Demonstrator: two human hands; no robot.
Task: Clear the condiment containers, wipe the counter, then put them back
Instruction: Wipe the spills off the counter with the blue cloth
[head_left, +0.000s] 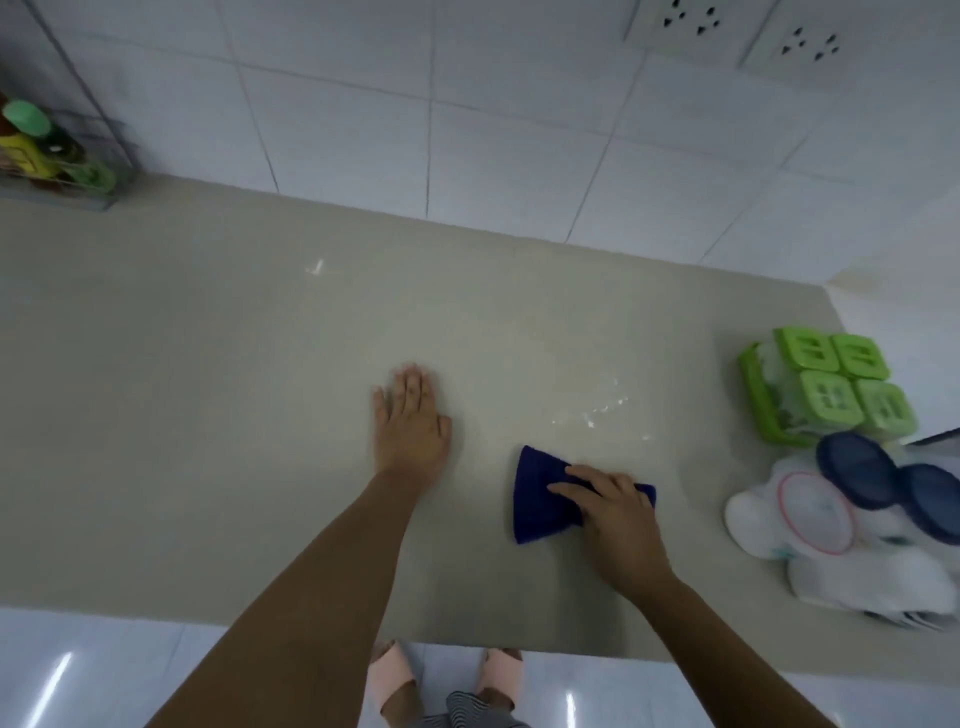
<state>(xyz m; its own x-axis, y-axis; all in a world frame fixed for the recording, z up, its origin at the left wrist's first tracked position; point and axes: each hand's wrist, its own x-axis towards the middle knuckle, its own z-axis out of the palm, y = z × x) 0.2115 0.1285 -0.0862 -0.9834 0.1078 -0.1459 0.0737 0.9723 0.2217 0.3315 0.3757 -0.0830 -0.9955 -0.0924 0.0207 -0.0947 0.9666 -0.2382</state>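
Here, right hand fingers clamping blue cloth on counter, left hand flat, fingers released.

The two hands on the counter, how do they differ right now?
The left hand lies flat and empty on the bare counter, fingers stretched toward the wall. The right hand presses on a dark blue cloth, fingers bent over it. The right hand is also nearer the counter's front edge and the green condiment containers; the left hand sits farther in. Both are bare and palm down.
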